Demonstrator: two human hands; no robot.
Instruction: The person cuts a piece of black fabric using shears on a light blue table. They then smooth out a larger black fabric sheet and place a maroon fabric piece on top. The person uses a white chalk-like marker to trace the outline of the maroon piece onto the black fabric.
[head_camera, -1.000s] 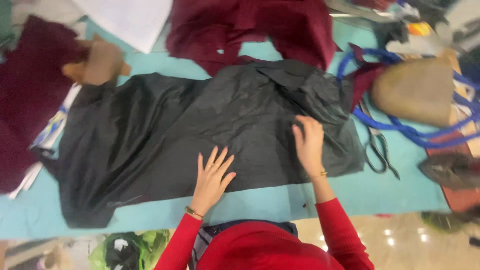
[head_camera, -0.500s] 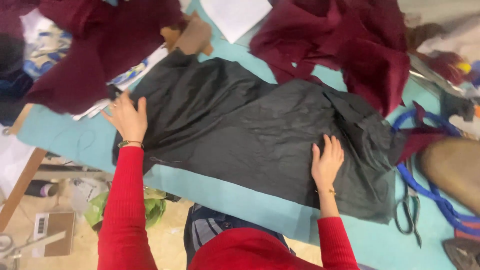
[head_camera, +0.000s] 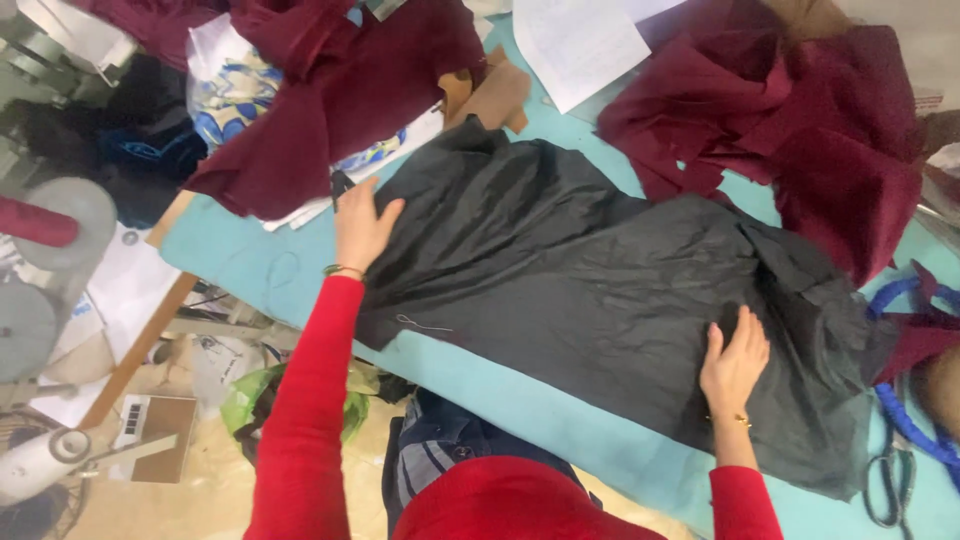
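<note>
The dark fabric (head_camera: 600, 290) lies spread across the teal surface (head_camera: 250, 250). Left hand (head_camera: 362, 225) and right hand (head_camera: 735, 362) press flat, grip wide; smoothing works best stroking outward from the middle

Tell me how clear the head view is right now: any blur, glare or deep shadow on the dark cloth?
Head view: evenly lit, no glare; black cloth keeps its wrinkles visible; left hand and right hand slightly soft; scissors at the edge dim and blurred.
</note>
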